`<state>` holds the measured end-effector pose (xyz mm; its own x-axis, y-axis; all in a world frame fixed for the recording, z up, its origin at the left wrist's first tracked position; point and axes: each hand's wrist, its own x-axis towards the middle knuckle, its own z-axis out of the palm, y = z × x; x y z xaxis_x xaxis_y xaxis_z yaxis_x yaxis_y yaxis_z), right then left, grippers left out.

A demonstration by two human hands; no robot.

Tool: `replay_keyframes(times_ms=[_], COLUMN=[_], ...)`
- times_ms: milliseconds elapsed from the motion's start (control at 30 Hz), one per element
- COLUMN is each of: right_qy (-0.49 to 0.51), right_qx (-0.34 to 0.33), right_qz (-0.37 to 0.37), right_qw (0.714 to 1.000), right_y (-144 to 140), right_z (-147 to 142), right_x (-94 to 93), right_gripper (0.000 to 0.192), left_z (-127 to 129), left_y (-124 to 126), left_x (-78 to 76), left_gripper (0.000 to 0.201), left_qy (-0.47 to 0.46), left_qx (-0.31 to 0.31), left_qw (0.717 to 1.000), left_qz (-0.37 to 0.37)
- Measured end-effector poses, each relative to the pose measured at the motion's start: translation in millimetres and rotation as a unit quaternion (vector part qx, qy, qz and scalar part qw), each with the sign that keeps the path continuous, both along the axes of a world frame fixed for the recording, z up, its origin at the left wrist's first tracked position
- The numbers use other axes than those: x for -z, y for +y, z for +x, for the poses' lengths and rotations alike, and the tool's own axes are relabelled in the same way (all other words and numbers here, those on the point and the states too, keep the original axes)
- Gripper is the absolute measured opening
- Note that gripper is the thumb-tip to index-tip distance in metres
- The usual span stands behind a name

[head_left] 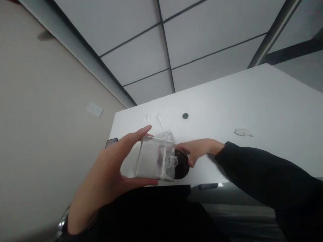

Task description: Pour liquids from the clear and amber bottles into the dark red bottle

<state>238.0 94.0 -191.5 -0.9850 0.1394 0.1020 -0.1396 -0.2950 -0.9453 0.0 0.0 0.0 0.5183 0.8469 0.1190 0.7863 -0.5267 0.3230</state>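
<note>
My left hand [113,164] grips a clear, square-sided bottle [150,159] between the thumb and fingers, tilted on its side above the white table. At the bottle's right end is a see-through neck with what look like screw threads. My right hand [198,149] is closed around a dark, round cap [181,164], its fingers partly hidden behind it. The cap sits right against the neck; whether the two are joined, I cannot tell. Just behind the bottle lies a crumpled clear plastic piece [166,135].
On the white table [214,101] lie a small dark disc [185,116], a crumpled white tissue [242,132] and a thin white stick-like item [159,119]. A phone-like device [111,142] is at the left edge. The beige wall has a socket [95,110]; a panelled partition [141,50] stands behind.
</note>
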Motion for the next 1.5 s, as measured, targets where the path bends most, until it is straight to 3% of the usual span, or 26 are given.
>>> replay_keyframes(times_ms=[367,567,733,800,967,1133,1233,1333,1500], right_qy=[0.016,0.004,-0.021,-0.026,-0.035,-0.046,-0.049,-0.046,-0.043], right_qx=[0.012,-0.017,-0.026,-0.032,-0.043,-0.043,-0.049,-0.054,-0.055], right_qz=[-0.078,-0.089,-0.088,-0.091,-0.068,-0.017,-0.009,-0.023,-0.062], right_qw=[0.997,0.996,0.996,0.995,0.996,0.998,0.998,0.997,0.996], right_y=[-4.7,-3.7,-2.2,-1.9,-0.9,1.8,3.2,3.3,1.3], right_z=[5.9,7.3,7.5,7.9,9.3,11.4,10.6,9.0,9.2], right_x=[7.3,-0.4,2.6,5.7,8.8,7.9,6.5,5.0,13.1], right_gripper=[0.082,0.093,0.108,0.113,0.116,0.116,0.115,0.114,0.116], left_z=[-35.7,-50.8,-52.5,-54.8,-67.5,-72.8,-71.3,-64.9,-37.7], left_y=[5.1,16.2,29.0,32.6,37.1,36.9,35.2,31.5,21.0], left_x=[62.3,100.3,121.4,128.8,143.8,152.4,151.0,143.5,132.0], left_gripper=[0.079,0.075,0.066,0.062,0.064,0.076,0.088,0.103,0.100], left_qy=[-0.200,-0.326,-0.341,-0.320,-0.207,-0.159,-0.141,-0.147,-0.084], left_qx=[-0.020,-0.109,-0.180,-0.181,-0.192,-0.185,-0.173,-0.149,-0.101], left_qw=[0.973,0.917,0.878,0.888,0.943,0.953,0.959,0.971,0.991], left_qz=[-0.117,-0.202,-0.283,-0.276,-0.176,-0.181,-0.178,-0.115,-0.016])
